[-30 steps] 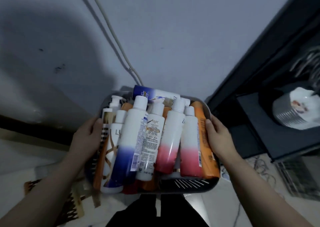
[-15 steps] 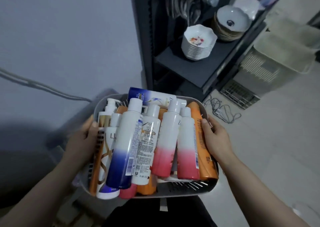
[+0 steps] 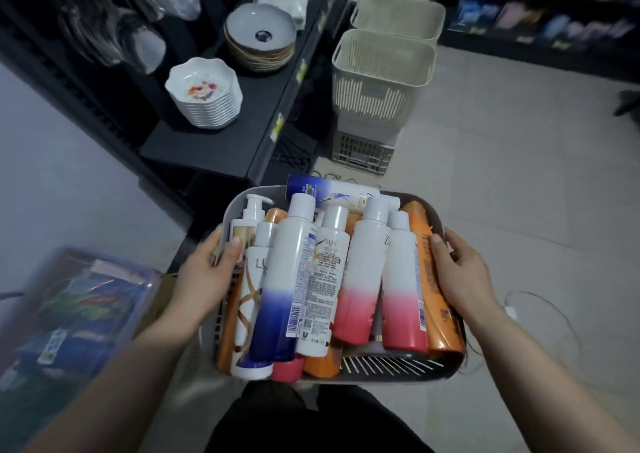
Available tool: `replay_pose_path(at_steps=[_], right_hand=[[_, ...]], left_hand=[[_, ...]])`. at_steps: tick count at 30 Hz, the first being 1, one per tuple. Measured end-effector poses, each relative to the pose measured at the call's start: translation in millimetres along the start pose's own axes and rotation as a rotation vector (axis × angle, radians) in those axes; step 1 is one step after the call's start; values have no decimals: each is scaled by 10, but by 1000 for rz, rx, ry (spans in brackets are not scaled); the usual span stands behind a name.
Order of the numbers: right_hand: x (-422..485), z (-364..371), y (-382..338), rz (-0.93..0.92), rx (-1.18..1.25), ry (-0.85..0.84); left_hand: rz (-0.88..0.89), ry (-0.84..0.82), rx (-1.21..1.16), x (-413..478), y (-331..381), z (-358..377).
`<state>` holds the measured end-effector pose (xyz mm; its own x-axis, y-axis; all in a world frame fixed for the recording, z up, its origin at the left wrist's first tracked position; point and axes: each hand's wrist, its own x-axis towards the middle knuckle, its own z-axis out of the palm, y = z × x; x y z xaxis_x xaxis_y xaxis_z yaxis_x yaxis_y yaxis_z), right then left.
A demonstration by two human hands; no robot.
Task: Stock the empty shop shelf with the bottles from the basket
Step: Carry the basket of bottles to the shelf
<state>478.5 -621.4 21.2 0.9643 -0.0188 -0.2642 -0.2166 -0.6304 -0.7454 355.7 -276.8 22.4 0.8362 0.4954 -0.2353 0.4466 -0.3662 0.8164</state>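
Note:
I carry a grey plastic basket [image 3: 388,369] in front of my body, full of several bottles lying side by side. Among them are a white and blue bottle [image 3: 287,286], two white and pink bottles [image 3: 363,279], an orange bottle [image 3: 433,297] at the right wall and a white pump bottle [image 3: 247,231] at the left. My left hand [image 3: 204,279] grips the basket's left rim, thumb over the edge. My right hand [image 3: 460,276] grips the right rim, thumb on the orange bottle.
A dark shelf unit [image 3: 273,106] stands ahead on the left with stacked white bowls [image 3: 206,94], a stack of plates [image 3: 261,37] and glassware. Two cream slatted bins [image 3: 381,82] sit on a crate on the tiled floor. A clear packed box [image 3: 76,310] lies at the left.
The view has swung from the grey wall toward the aisle, so the dish shelf, the bins and the far shelves have come into sight. Both hands keep the same grip on the basket.

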Motion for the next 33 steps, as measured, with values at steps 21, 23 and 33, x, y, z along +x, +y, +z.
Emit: replay_pose_path(at_steps=[21,23,33], right_hand=[[1253,-1261,894,364,194,544],[1431,-1345,888,391,211,586],[2433,-1964,1137,452,278,649]], left_hand=[[246,-470,191,2134,2048,2345],[255,-493,200,2352,2249,2534],[344,-558,257,3172,3074,3649]])
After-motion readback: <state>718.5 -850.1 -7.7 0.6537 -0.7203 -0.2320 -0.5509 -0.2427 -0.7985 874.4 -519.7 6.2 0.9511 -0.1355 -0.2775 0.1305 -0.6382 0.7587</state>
